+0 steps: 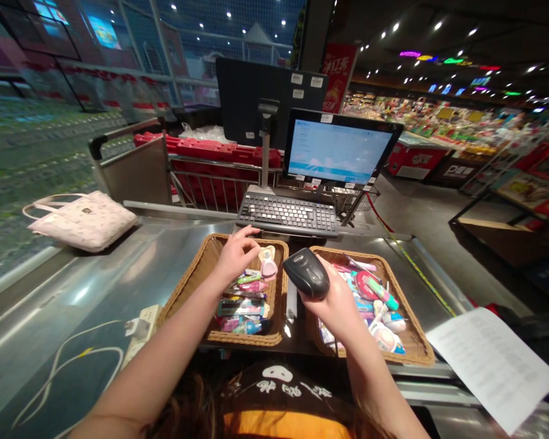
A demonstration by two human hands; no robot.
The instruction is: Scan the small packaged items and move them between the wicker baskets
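Note:
My right hand (336,302) grips a black handheld barcode scanner (307,272), held above the gap between two wicker baskets. My left hand (236,253) hovers over the left basket (190,286), fingers curled around a small pink packaged item (268,262). That basket holds several small colourful packets. The right basket (416,347) holds several more small packaged items, pink, green and white.
A black keyboard (287,214) and a lit monitor (337,150) stand behind the baskets on a steel checkout counter (96,274). A pale handbag (83,221) lies at the left, a power strip (139,329) with white cable near me, a printed sheet (494,364) at the right.

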